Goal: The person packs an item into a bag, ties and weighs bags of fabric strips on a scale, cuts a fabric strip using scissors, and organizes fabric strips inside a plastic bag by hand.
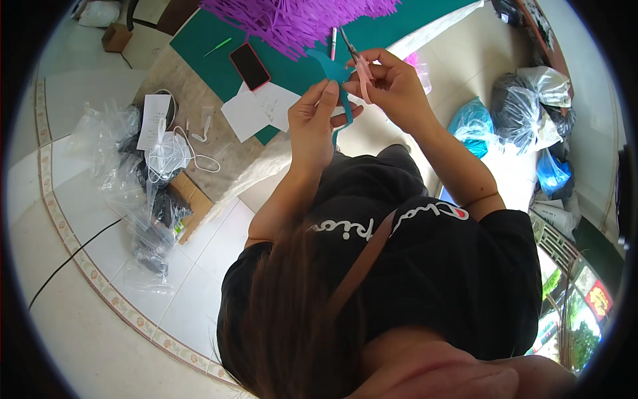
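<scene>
While the left hand [318,123] pinches a teal cut-out shape [334,74] between thumb and fingers, the right hand [392,83] closes around a pair of pink-handled scissors [359,63], fingers through the loops and blades pointing up and away from the body. The blades meet the upper edge of the teal shape; whether they are parted or pressed together cannot be told. Both hands hover in the air above the near edge of a dark green cutting mat [212,41] — the teal shape is not resting on anything, and a thin tail of it hangs down past the left palm.

On the mat, a phone in a red case [250,66] lies just behind the left hand, with a green pen [218,46] farther toward the mat's far left corner. A heap of purple cut strips [292,20] covers the mat's far edge, and a pink pen [333,43] lies beside it, near the scissor tips. White paper sheets [259,110] overlap the mat's near corner. Left of the mat, on the speckled surface, sit another sheet of paper [153,120] and a white cord [193,149]; clear plastic bags [143,199] spill off its left edge toward the tiled floor [100,332]. To the right, blue and black bags [525,113] are piled well apart from the hands.
</scene>
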Motion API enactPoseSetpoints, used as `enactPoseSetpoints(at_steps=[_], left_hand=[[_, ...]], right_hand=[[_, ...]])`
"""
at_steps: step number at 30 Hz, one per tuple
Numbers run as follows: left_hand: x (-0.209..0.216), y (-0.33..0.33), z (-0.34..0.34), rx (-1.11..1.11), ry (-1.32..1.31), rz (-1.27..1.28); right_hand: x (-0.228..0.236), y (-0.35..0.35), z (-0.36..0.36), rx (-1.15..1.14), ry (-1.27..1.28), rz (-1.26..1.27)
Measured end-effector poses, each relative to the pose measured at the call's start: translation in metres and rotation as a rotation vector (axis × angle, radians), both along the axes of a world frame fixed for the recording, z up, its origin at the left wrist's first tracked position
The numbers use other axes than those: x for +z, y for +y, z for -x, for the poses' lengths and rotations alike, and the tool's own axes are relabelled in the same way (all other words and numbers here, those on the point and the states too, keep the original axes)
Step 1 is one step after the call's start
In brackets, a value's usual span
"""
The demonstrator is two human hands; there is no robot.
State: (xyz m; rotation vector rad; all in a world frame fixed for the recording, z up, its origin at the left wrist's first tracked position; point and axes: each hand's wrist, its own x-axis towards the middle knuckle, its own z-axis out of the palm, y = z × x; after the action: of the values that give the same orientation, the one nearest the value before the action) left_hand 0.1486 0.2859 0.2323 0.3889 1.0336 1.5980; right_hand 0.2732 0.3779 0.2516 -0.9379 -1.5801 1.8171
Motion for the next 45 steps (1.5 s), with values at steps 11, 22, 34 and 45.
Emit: enactPoseSetpoints(at_steps=[11, 22, 34, 45], left_hand=[[-0.009, -0.001, 0.024, 0.266, -0.028, 0.01], [-0.028, -0.043, 0.037, 0.21, 0.243, 0.009], [-0.022, -0.044, 0.001, -0.164, 0.14, 0.156], [-0.038, -0.006, -0.06, -0.508, 0.006, 0.201]], right_hand=[[-0.068, 0.013, -0.033, 0.081, -0.294, -0.045], [-0.197, 0.056, 0.062, 0.158, -0.849, -0.852], [-0.31, 0.067, 0.091, 0.262, -0.771, -0.589], [-0.323, 0.08, 0.035, 0.103, -0.254, 0.018]])
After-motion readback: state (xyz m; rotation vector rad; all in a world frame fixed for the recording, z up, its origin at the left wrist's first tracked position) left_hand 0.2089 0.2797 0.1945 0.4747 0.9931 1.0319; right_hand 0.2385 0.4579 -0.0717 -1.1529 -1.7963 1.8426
